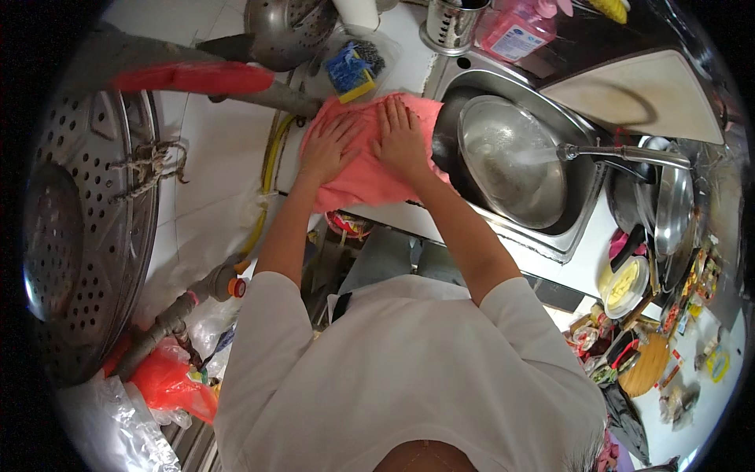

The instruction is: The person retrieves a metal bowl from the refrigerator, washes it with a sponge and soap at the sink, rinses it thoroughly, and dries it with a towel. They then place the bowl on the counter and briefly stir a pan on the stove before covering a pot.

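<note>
A pink cloth point(371, 177) lies spread over the white counter, left of the steel sink point(581, 233). Both my hands rest on it palm down: my left hand point(330, 147) on its left part, fingers spread, and my right hand point(402, 138) on its right part, fingers extended. Neither grips a fold of it. The cloth's right edge meets the sink rim. In the sink a steel basin point(507, 194) sits tilted. Water runs into it from the faucet point(625, 154). Just beyond the cloth are a blue-and-yellow sponge point(353, 74) and a steel wool scourer point(370, 56) in a clear tray.
A perforated steel utensil holder point(453, 26) and a pink soap bottle point(519, 32) stand behind the sink. A cutting board point(637, 94) leans at its right. Pans point(672, 206) and a tub of yellow food point(624, 286) crowd the right counter. A large perforated steamer tray point(94, 206) hangs left.
</note>
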`<action>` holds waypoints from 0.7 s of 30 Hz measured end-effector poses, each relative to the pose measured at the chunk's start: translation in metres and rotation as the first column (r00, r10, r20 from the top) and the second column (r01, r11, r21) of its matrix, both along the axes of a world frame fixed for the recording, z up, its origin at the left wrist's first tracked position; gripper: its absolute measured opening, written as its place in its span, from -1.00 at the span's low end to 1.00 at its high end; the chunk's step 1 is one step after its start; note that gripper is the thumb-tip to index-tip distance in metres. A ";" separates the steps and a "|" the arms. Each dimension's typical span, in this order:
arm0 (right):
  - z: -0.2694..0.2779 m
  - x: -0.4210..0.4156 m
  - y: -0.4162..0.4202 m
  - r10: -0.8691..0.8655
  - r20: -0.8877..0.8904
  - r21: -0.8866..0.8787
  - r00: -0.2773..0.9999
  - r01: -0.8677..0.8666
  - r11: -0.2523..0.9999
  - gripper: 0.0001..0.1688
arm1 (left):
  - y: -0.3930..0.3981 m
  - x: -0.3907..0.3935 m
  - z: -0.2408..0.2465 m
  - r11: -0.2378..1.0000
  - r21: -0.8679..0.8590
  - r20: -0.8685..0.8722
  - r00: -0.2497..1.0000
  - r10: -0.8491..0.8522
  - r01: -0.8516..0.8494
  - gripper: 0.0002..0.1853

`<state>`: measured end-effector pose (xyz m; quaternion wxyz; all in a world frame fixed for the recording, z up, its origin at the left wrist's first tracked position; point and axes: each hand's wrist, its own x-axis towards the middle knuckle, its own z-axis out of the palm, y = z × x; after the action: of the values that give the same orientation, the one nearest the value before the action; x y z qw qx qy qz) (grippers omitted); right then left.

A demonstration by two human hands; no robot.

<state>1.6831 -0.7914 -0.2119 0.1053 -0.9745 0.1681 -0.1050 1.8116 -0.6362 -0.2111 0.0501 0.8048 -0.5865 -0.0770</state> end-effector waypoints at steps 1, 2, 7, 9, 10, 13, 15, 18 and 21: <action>-0.002 0.002 0.009 0.006 0.008 0.018 1.000 -0.006 1.000 -0.18 | 0.009 0.000 0.002 1.000 -0.009 -0.013 1.000 0.006 -0.006 -0.39; -0.004 0.001 0.018 0.013 0.017 0.035 1.000 -0.013 0.999 -0.17 | 0.018 -0.001 0.004 1.000 -0.019 -0.026 1.000 0.012 -0.012 -0.39; -0.001 -0.007 0.066 0.085 0.042 0.126 0.995 -0.090 0.988 -0.19 | 0.060 -0.012 0.010 0.988 0.078 0.051 0.991 0.127 -0.130 -0.36; 0.001 -0.018 0.080 0.122 0.069 0.176 0.990 -0.132 0.975 -0.21 | 0.072 -0.026 0.012 0.976 0.060 0.085 0.975 0.206 -0.211 -0.34; 0.004 -0.027 0.083 0.157 0.049 0.186 0.986 -0.164 0.969 -0.21 | 0.079 -0.036 0.012 0.971 0.051 0.084 0.970 0.229 -0.233 -0.34; 0.010 -0.061 0.091 0.211 0.021 0.214 0.977 -0.211 0.954 -0.22 | 0.100 -0.072 0.010 0.966 0.017 0.061 0.964 0.258 -0.260 -0.32; 0.010 -0.091 0.093 0.201 0.031 0.233 0.979 -0.203 0.951 -0.20 | 0.102 -0.097 0.005 0.969 -0.005 0.010 0.969 0.249 -0.249 -0.30; 0.008 -0.148 0.084 0.120 0.011 0.316 0.993 -0.118 0.942 -0.16 | 0.077 -0.127 0.012 0.994 0.094 0.011 0.998 0.063 -0.064 -0.25; 0.010 -0.218 0.060 -0.033 -0.151 0.235 0.988 0.069 0.970 -0.10 | 0.038 -0.173 0.012 0.991 0.031 -0.127 0.984 -0.125 0.130 -0.21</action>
<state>1.4648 -0.7317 -0.2020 0.2067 -0.9551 0.2119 -0.0149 1.6383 -0.5985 -0.1989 0.0659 0.7601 -0.6307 -0.1419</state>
